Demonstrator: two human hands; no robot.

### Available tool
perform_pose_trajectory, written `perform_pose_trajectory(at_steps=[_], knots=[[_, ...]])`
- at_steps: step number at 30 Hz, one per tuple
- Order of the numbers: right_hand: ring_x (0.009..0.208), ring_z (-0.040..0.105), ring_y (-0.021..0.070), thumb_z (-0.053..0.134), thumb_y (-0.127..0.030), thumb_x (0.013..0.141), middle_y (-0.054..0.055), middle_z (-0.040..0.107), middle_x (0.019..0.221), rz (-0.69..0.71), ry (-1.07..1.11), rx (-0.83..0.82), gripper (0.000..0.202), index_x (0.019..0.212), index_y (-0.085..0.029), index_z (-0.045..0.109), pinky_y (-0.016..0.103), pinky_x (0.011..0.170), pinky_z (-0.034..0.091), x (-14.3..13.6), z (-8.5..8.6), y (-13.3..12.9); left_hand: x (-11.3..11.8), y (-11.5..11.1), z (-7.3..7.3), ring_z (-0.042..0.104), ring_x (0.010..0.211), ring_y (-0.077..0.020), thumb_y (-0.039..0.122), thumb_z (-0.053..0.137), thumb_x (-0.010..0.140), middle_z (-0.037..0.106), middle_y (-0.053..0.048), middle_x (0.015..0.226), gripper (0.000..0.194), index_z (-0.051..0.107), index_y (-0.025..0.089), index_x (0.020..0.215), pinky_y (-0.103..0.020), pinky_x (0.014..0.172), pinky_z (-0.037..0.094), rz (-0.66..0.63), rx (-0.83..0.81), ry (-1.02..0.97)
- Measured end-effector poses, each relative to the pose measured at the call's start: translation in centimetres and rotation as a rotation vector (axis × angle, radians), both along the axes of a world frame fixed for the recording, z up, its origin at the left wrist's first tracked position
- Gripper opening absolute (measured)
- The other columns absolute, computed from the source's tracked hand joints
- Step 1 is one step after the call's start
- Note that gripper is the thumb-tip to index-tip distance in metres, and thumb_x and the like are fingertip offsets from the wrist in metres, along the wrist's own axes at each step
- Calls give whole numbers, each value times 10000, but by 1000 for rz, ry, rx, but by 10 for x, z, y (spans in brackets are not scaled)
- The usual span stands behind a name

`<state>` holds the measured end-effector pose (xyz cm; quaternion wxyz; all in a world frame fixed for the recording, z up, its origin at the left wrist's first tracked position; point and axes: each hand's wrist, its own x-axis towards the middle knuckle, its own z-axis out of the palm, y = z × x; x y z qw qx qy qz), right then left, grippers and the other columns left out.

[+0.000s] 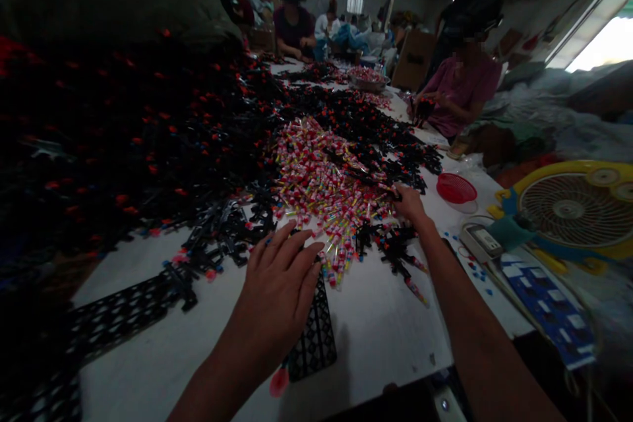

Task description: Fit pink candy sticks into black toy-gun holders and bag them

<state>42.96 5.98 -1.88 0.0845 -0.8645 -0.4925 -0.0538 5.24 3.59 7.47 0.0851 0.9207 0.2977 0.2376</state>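
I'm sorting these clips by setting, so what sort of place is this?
Probably a small assembly workshop: heaped black pieces and small pink-and-yellow items cover a shared worktable, with several people doing handwork around it.

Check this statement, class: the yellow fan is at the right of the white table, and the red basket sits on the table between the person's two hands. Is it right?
Not quite. The head view shows the red basket to the right of the right hand, still on the white table. The yellow fan is at the table's right, as stated.
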Motion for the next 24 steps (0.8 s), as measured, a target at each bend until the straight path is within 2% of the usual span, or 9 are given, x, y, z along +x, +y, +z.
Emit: perform_pose_trajectory(at_steps=[4, 10, 13, 16, 20, 22, 24], knots=[[1178, 472, 235, 505, -135, 826, 148, 535, 1289, 195, 41, 119, 515, 1339, -118, 456, 352, 999, 355, -33, -13, -6, 1, 1, -1, 362, 1305, -299, 316, 349, 921, 570, -76, 1264, 345, 583, 223, 1157, -577, 1049, 318, -1, 5, 1], [1215, 456, 180, 518, -149, 821, 74, 531, 1323, 433, 121, 165, 511, 1329, -168, 465, 303, 1035, 348, -66, -23, -40, 2, -1, 2, 360, 1308, -291, 305, 332, 927, 565, -75, 1273, 365, 580, 216, 1179, -563, 1071, 298, 12, -12, 26], [1152, 493, 224, 533, -195, 830, 114, 557, 1275, 377, 58, 152, 482, 1307, -149, 479, 361, 966, 393, -67, -19, -57, 3, -2, 4, 349, 1317, -290, 322, 336, 931, 558, -79, 1283, 368, 580, 218, 1186, -554, 1071, 299, 29, -15, 35], [1020, 515, 285, 541, -221, 839, 149, 631, 1069, 249, -49, 105, 258, 1063, -133, 635, 417, 862, 400, -66, -8, -69, 4, -3, 6, 320, 1339, -291, 351, 347, 933, 518, -84, 1338, 380, 562, 216, 1216, -550, 1079, 283, 35, -20, 56], [912, 506, 274, 534, -192, 842, 134, 620, 902, 250, -169, 31, 131, 841, -145, 656, 382, 789, 383, -73, 10, -84, 5, -4, 8, 296, 1355, -292, 353, 348, 939, 487, -81, 1375, 382, 550, 218, 1234, -546, 1087, 261, 38, -27, 83], [890, 511, 256, 558, -191, 821, 118, 598, 880, 230, -144, 65, 83, 806, -157, 632, 350, 756, 387, -82, 17, -92, 5, -5, 8, 297, 1355, -289, 344, 343, 942, 490, -79, 1374, 381, 547, 220, 1239, -541, 1087, 258, 48, -37, 86], [854, 531, 237, 586, -225, 800, 92, 586, 882, 175, -3, 133, 54, 812, -174, 598, 324, 707, 396, -97, 21, -102, 4, -6, 9, 295, 1356, -281, 337, 338, 945, 488, -74, 1377, 381, 539, 225, 1249, -535, 1090, 251, 53, -53, 78]])
